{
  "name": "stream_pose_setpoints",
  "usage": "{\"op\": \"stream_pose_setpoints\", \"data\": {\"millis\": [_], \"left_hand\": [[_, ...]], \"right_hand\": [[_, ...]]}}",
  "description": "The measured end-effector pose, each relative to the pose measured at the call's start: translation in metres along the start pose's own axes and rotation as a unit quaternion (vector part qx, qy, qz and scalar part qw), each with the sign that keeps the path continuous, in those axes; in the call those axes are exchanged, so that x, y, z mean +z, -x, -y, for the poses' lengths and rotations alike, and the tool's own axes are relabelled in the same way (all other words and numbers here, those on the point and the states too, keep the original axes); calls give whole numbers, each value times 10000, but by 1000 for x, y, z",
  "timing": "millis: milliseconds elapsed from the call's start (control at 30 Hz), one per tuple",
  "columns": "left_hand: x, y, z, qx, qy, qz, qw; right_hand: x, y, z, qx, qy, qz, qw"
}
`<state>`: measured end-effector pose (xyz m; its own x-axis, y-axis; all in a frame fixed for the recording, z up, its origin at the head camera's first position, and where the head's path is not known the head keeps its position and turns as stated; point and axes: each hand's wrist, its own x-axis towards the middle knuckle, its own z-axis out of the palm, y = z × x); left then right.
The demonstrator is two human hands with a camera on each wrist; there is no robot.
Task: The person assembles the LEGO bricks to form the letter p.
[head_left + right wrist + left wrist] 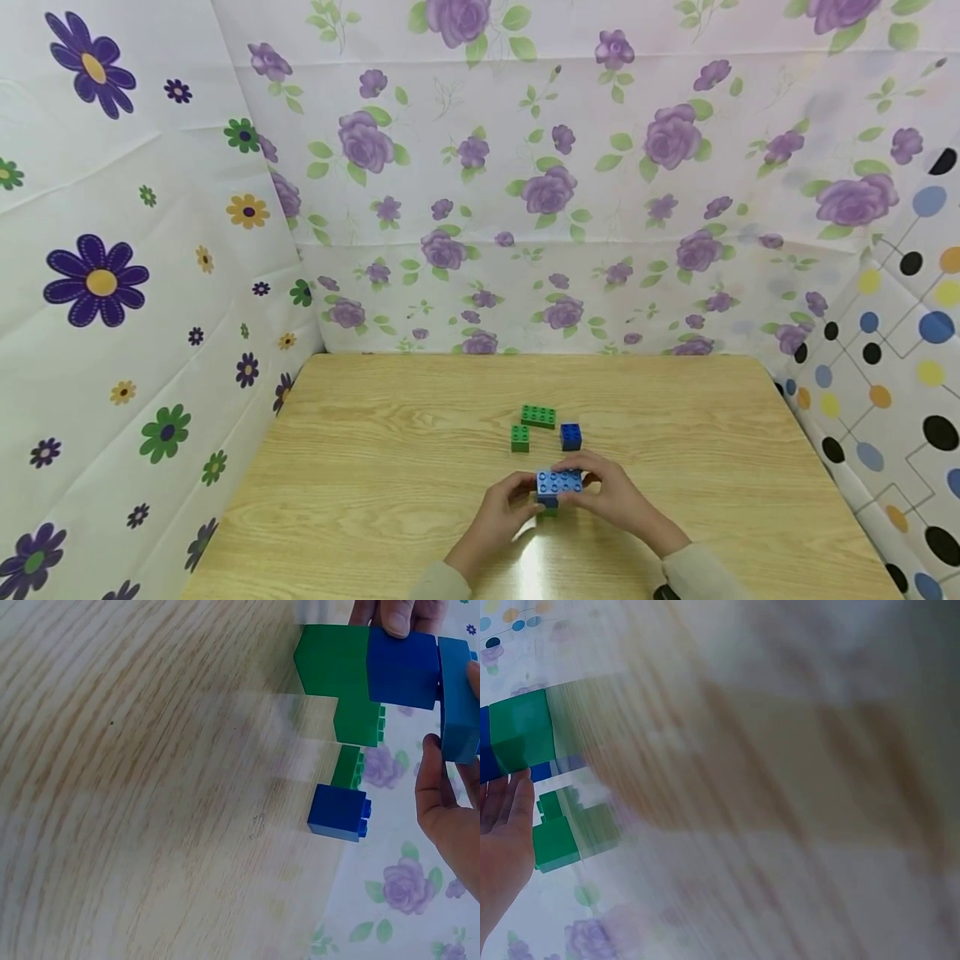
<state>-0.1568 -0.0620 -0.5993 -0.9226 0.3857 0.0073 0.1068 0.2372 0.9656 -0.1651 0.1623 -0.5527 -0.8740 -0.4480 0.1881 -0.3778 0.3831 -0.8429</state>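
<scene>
In the head view a light blue brick [558, 482] with several studs tops a small stack. Below it sit a dark blue brick [403, 669] and a green brick [330, 660], which stands on the table. My right hand [613, 497] pinches the light blue brick, its thumb in front and fingers behind. A thin gap shows between the light blue and dark blue bricks in the right wrist view. My left hand [498, 513] holds the dark blue brick from the left. Fingers [510, 802] also appear beside the stack in the left wrist view.
Beyond the hands stand a small green brick [520, 438], a longer green brick [538, 416] and another dark blue brick [571, 437]. They rest on the wood-grain table [390, 467]. Floral cloth [517, 275] hangs behind it, with patterned sheets at both sides.
</scene>
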Motion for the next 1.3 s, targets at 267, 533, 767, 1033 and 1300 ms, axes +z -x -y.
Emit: {"op": "stream_pose_setpoints", "data": {"millis": [267, 533, 767, 1033, 1300], "left_hand": [[0, -1, 4, 87, -8, -6, 10000], [-2, -2, 4, -72, 4, 81, 9999], [-2, -2, 2, -145, 58, 103, 9998], [-3, -2, 1, -138, -24, 103, 9998], [-4, -2, 2, -184, 5, 136, 9997]], "right_hand": [[-3, -4, -5, -172, 320, 191, 9992], [-3, -4, -5, -120, 298, 218, 9992], [-4, -6, -4, 14, 213, 343, 9992], [1, -5, -5, 49, 308, 236, 9992], [12, -4, -2, 9, 311, -96, 9995]]}}
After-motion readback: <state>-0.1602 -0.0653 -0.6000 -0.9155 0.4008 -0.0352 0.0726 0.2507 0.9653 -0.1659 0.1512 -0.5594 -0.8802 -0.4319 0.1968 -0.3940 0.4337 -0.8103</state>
